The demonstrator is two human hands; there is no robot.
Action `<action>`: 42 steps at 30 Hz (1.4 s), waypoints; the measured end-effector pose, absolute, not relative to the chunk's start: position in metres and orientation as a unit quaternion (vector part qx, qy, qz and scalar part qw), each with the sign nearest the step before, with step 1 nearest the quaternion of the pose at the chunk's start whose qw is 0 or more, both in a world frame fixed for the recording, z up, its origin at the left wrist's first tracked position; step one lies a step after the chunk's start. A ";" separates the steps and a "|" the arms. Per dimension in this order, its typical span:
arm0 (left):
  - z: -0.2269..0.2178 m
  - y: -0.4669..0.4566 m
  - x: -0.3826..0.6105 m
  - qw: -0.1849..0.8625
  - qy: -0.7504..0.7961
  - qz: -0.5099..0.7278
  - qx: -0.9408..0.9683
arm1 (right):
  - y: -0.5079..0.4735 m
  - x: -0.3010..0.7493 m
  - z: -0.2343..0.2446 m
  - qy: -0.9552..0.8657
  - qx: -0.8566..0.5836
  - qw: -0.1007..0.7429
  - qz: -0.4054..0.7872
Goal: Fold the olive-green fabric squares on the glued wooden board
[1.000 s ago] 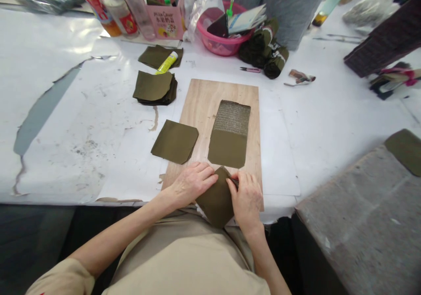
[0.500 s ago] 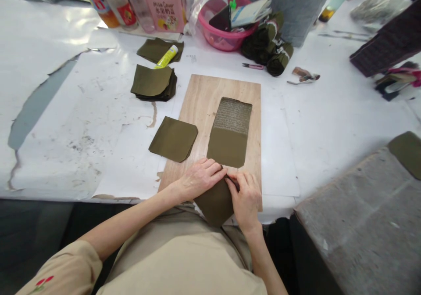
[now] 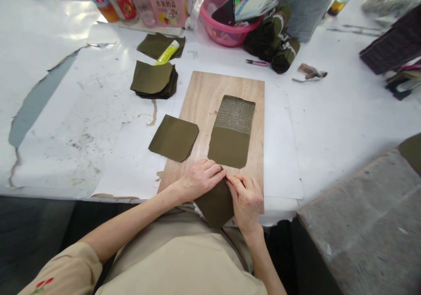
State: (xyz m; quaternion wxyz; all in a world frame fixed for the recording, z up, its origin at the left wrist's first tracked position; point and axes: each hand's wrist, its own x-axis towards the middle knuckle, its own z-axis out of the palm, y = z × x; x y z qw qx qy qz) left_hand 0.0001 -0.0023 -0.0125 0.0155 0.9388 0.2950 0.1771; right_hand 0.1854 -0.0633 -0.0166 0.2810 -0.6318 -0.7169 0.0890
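Left hand (image 3: 201, 179) palm-down, grip unclear, right hand (image 3: 246, 200) pinching olive fabric piece (image 3: 217, 206) at top, fingertips together, forearms (image 3: 131, 229) angled inward.

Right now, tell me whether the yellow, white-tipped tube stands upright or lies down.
Lying down: the yellow, white-tipped tube shows its long side, stretched slantwise over olive-green fabric pieces.

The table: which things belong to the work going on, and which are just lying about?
Seemingly in use: dark cloth touched by left hand and pinched by right hand, speckled cloth, wooden board.
Probably just lying about: pink basin, pink box, pink snips, dark rolls.
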 end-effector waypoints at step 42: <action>-0.007 -0.006 0.000 0.037 0.326 0.150 0.933 | -0.064 0.186 -0.017 -0.721 -0.635 0.264 0.087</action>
